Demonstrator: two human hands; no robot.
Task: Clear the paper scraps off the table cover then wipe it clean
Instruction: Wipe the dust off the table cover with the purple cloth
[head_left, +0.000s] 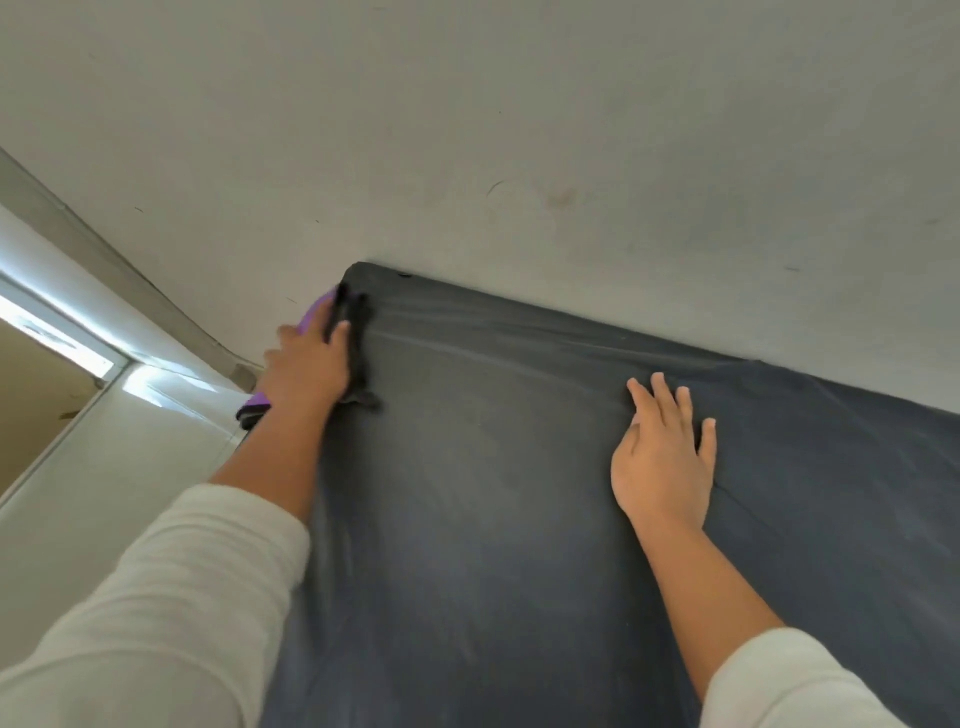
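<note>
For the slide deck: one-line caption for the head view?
Left hand presses a purple-and-black cloth at the dark table cover's far corner; right hand lies flat on it.
</note>
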